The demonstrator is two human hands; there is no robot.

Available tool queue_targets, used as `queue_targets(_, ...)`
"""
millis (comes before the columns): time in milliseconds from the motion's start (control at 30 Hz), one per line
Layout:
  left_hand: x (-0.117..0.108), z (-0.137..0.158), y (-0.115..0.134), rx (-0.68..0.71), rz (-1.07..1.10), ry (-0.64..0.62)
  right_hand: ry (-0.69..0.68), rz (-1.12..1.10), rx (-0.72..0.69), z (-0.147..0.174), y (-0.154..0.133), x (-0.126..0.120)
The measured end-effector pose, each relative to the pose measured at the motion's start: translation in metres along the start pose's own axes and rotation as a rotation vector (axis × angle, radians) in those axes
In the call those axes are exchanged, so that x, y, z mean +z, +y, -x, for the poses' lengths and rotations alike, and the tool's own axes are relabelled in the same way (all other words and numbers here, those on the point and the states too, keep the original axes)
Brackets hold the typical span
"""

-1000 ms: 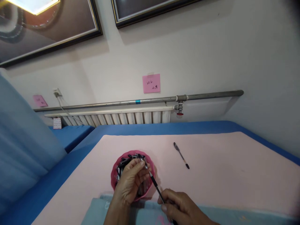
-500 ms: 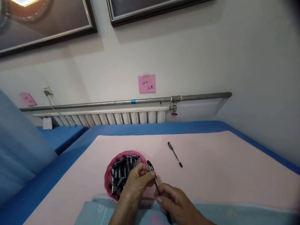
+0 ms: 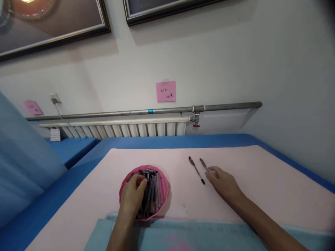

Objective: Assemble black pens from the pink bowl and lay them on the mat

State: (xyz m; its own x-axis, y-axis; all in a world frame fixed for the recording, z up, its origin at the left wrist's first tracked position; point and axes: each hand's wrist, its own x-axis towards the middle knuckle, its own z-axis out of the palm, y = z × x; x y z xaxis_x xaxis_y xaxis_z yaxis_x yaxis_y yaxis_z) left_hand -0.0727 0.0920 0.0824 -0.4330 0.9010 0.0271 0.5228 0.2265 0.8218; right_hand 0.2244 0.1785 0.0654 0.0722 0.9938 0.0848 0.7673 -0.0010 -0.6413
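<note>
A pink scalloped basket [image 3: 165, 190] holds many black pen caps and clear pen barrels [image 3: 153, 197]. My left hand [image 3: 133, 190] is over its left side, thumb and fingers pinched together among the pen parts. What they grip there is hidden. To the right, my right hand [image 3: 222, 181] pinches a pen [image 3: 204, 165] low down, its capped end pointing away from me. That pen is at the pink sheet, and most of its lower part is covered by my fingers. Just left of it, a black-and-clear pen [image 3: 196, 170] lies slanted by itself.
The pink sheet [image 3: 251, 164] covers a blue padded bed [image 3: 178, 141]. A light-blue cloth [image 3: 209, 235] lies along the near edge. Beyond are a radiator [image 3: 146, 129], a pipe [image 3: 230, 107] with a red valve, and a pink note [image 3: 166, 91]. A blue curtain [image 3: 23, 167] hangs at left.
My hands have parted from holding one pen together. The right carried the pen forward and right, beside the lying pen; the left moved back left over the basket.
</note>
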Motion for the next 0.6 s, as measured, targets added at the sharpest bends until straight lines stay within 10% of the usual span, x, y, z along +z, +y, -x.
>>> queue_targets(400, 0.001, 0.007, 0.007, 0.025, -0.482, -0.161, 0.001, -0.048, -0.16, 0.025, -0.013, 0.005)
queue_targets(600, 0.006, 0.012, 0.017, -0.011, -0.65, -0.246, -0.263, -0.089, -0.596, 0.071, -0.04, 0.026)
